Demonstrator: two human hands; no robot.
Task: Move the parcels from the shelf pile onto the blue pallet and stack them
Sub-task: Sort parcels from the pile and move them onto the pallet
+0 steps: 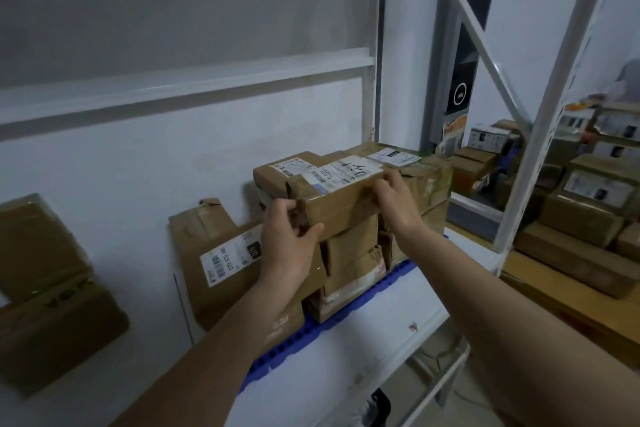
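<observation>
Two bare hands hold a brown cardboard parcel (337, 196) by its ends, at the top of a stack. The left hand (287, 236) curls around the parcel's near left corner, thumb pressed along the lower front edge. The right hand (394, 199) grips the right end, fingers hooked over the top edge beside a white shipping label (341, 172) with handwritten numbers. The parcel rests on other taped cardboard parcels (353, 260), which stand on a blue pallet (311, 329) with a ribbed edge. Touching the held parcel behind and to its left sits another labelled box (273, 173). A flat cardboard package (214, 253) with a barcode label leans against the white wall to the left. To the right, behind a white metal shelf frame (540, 121), more parcels (585, 211) lie piled on wooden boards.
</observation>
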